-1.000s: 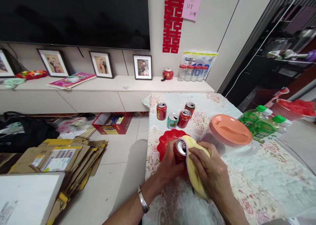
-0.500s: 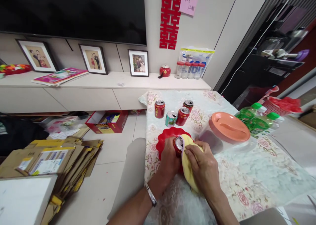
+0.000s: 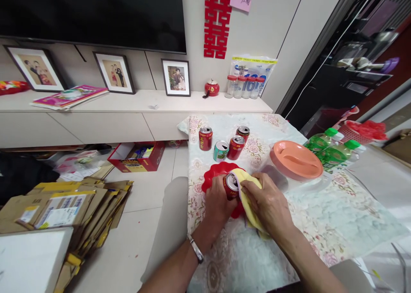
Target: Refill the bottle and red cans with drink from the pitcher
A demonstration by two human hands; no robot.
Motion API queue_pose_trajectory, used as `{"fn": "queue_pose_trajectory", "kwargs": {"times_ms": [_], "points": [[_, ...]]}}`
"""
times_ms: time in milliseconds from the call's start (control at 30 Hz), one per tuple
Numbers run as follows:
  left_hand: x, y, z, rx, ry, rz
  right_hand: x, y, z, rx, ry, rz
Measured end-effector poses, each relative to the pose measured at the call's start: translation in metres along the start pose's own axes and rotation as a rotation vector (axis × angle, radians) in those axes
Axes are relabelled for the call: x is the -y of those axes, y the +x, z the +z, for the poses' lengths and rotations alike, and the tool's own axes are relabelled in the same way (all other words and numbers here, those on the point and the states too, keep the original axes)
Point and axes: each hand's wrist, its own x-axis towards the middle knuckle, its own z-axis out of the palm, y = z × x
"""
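My left hand (image 3: 218,203) is wrapped round a red drink can (image 3: 231,188) with an opened top, held above a red scalloped dish (image 3: 212,175). In my right hand (image 3: 269,198) is a yellow cloth (image 3: 248,198), its edge pressed against the can's rim and side. The dish is partly hidden by my hands and the cloth. Just beyond it stand a short green can (image 3: 221,151) and several red cans, one at the left (image 3: 205,139) and two close together, the nearer red can (image 3: 236,147) and the farther red can (image 3: 244,132).
An orange-lidded container (image 3: 297,161) stands right of my hands, with green-capped bottles (image 3: 338,153) beyond. The flowered tablecloth (image 3: 321,224) covers the table. Flattened cardboard (image 3: 64,207) and a red box (image 3: 138,158) lie on the floor at left. A low cabinet (image 3: 128,102) runs behind.
The yellow cloth and my right hand have shifted slightly on the can, so more of the can's side shows. The view has moved a little; the standing cans stay put.
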Motion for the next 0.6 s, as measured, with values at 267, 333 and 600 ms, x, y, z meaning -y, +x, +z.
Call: {"fn": "queue_pose_trajectory", "kwargs": {"times_ms": [267,333,600], "points": [[-0.001,-0.001,-0.001,0.0,-0.021,-0.067,-0.004,-0.003,-0.015,-0.03,-0.095,0.065],[-0.001,-0.001,0.0,0.002,-0.031,-0.069,-0.006,-0.004,-0.021,-0.038,-0.071,0.093],[0.003,-0.004,0.004,-0.045,-0.039,0.018,0.009,0.001,-0.016,0.032,0.019,0.05]]}}
